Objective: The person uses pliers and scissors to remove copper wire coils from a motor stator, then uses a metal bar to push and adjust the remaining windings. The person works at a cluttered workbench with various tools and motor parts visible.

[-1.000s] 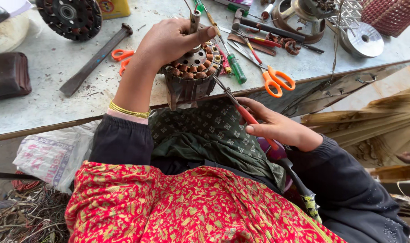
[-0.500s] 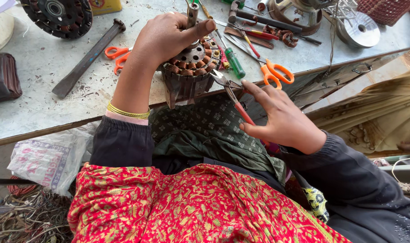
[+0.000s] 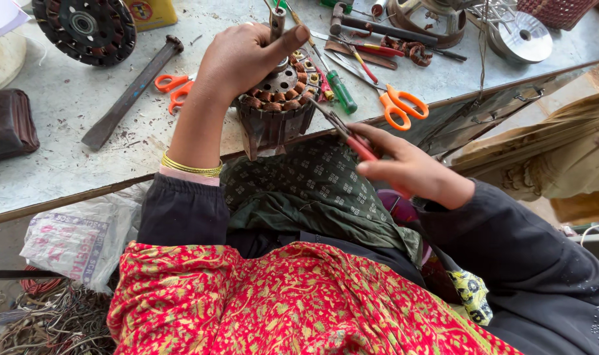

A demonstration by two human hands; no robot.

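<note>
Left hand (image 3: 243, 59) clamped over top of motor stator (image 3: 276, 108), fingers curled round its far side, thumb stretched across to the central shaft (image 3: 277, 23). Stator standing upright at near edge of grey workbench (image 3: 63, 158), copper windings ringed round the core, just above green patterned cloth (image 3: 312, 190) in the lap.

Right hand (image 3: 411, 171) pinching red-handled pliers (image 3: 349, 135), thumb and index finger pressed along the handles, other fingers folded under. Pliers tip touching stator's right edge at the windings; jaw state too small to tell.

On bench behind stator: green-handled screwdriver (image 3: 341, 92) just right of it, orange scissors (image 3: 398, 105) further right, second orange scissors (image 3: 171, 89) to the left, partly hidden by the wrist. Flat steel bar (image 3: 132, 92) lying diagonal left of that. Second wound stator (image 3: 84, 27) far left, yellow tin (image 3: 151, 10) beside it. Metal end cover (image 3: 523, 36) top right, hammer (image 3: 372, 23) near it.

Gold bangles (image 3: 191, 165) on left wrist. Printed plastic bag (image 3: 69, 240) and tangled wire (image 3: 43, 319) under bench, lower left.
</note>
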